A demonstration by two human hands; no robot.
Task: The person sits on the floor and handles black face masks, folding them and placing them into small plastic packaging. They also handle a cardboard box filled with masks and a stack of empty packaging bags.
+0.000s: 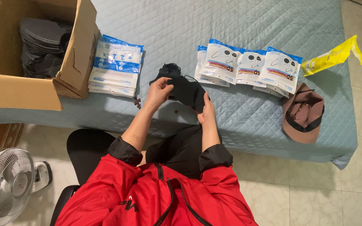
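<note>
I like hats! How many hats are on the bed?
1. A brown cap lies at the right end of the bed, right of the row of white packets. None other shows.

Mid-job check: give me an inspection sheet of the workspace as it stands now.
Surface: quilted pale blue cover over a bed-like surface.
Job's things: black masks held in both hands.
Clutter: cardboard box of dark masks; stack of pouches; row of filled pouches; yellow bag; brown cap; small dark bits.
Grippers: left hand and right hand grip the masks.
Cables: nothing seen.
Surroundings: white fan, tiled floor.
</note>
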